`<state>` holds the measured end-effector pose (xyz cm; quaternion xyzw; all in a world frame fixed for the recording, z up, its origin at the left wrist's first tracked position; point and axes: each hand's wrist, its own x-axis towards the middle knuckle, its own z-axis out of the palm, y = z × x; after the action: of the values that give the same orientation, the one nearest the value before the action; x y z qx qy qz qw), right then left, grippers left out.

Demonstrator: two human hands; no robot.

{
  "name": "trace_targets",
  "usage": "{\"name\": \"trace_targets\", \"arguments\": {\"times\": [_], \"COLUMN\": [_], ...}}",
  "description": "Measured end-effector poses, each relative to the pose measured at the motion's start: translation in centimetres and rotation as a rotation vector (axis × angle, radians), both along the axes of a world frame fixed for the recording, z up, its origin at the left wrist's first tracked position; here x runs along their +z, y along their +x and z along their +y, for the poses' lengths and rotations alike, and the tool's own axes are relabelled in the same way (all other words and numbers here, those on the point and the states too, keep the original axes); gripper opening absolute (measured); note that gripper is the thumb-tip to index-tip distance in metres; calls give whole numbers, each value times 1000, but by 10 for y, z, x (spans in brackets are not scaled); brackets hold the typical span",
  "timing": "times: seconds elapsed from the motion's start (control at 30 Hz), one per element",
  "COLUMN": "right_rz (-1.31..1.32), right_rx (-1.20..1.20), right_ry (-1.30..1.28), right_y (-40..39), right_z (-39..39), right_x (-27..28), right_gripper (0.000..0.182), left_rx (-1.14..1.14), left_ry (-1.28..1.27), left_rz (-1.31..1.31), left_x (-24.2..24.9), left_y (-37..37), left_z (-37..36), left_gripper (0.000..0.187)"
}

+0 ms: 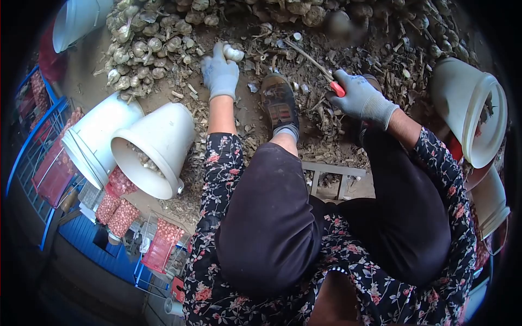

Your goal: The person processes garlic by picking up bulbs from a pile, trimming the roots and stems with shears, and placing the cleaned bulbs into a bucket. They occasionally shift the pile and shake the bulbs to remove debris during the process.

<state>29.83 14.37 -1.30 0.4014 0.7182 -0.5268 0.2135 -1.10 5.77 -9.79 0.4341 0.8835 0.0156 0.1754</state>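
Note:
My left hand (220, 76), in a light grey-blue work glove, grips a pale garlic bulb (234, 53) between thumb and fingers, over ground strewn with trimmings. To its left lies a heap of garlic bulbs (157, 51), many with roots and stalks. My right hand (359, 96), gloved the same way, is closed round the red handle of a knife (310, 60). Its long thin blade points up and left, above cut stalks and dry skins (318, 117). Between the hands, my left shoe (279, 100) rests among the scraps.
White buckets lie tipped at the left, one bucket (174, 130) with bulbs inside. Another white bucket (462, 92) leans at the right. More garlic (380, 16) is piled at the back. Red mesh sacks (124, 217) stand lower left, near a blue rail (27, 136).

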Motion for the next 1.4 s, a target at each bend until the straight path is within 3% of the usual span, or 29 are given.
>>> {"name": "trace_targets", "arguments": {"times": [0.1, 0.2, 0.33, 0.4, 0.43, 0.47, 0.53, 0.6, 0.67, 0.73, 0.93, 1.07, 1.13, 1.27, 1.37, 1.4], "right_rz": [-30, -10, -1, -10, 37, 84, 50, 99, 145, 98, 46, 69, 66, 81, 128, 163], "right_rx": [8, 27, 62, 81, 81, 80, 80, 78, 81, 169, 218, 212, 210, 223, 181, 157], "right_ry": [-10, 27, 25, 30, 101, 168, 135, 315, 399, 509, 537, 505, 474, 394, 382, 380], "right_y": [1, 2, -4, -6, -5, -5, -10, -16, -18, -26, -31, -34, -34, -27, -19, -17], "right_z": [-2, -6, -8, -8, -11, -12, -10, -7, -8, -6, -4, -7, -6, -5, -5, -4], "right_x": [1, -8, -10, -10, -13, -12, -2, 9, 8, 18, 22, 25, 22, 12, 11, 10], "right_gripper": [41, 40, 39, 39, 37, 36, 36, 36, 35, 36, 42, 44, 44, 44, 41, 39], "left_rx": [-146, -202, -74, 172, 161, 160, 203, 221, 290, 246, -38, 2, -139, -218, -141, -27], "left_ry": [-326, -367, -321, -51, 163, 166, 521, 497, 543, 548, 517, 551, 523, 591, 517, 458], "left_rz": [96, 225, 98, -243, -427, -430, -994, -1050, -1275, -1292, -816, -754, -333, -441, -597, -806], "left_x": [21, 13, 16, 3, -23, -4, 47, 75, 86, 92, 102, 99, 100, 100, 101, 104], "left_y": [12, 23, 26, 6, -13, -2, 26, 41, 49, 53, 70, 77, 81, 76, 73, 72], "left_z": [28, 26, 23, 19, 7, 12, 5, 9, 9, 12, 18, 20, 23, 25, 26, 29], "left_gripper": [47, 54, 62, 66, 65, 65, 65, 62, 54, 56, 64, 59, 61, 70, 67, 65]}}
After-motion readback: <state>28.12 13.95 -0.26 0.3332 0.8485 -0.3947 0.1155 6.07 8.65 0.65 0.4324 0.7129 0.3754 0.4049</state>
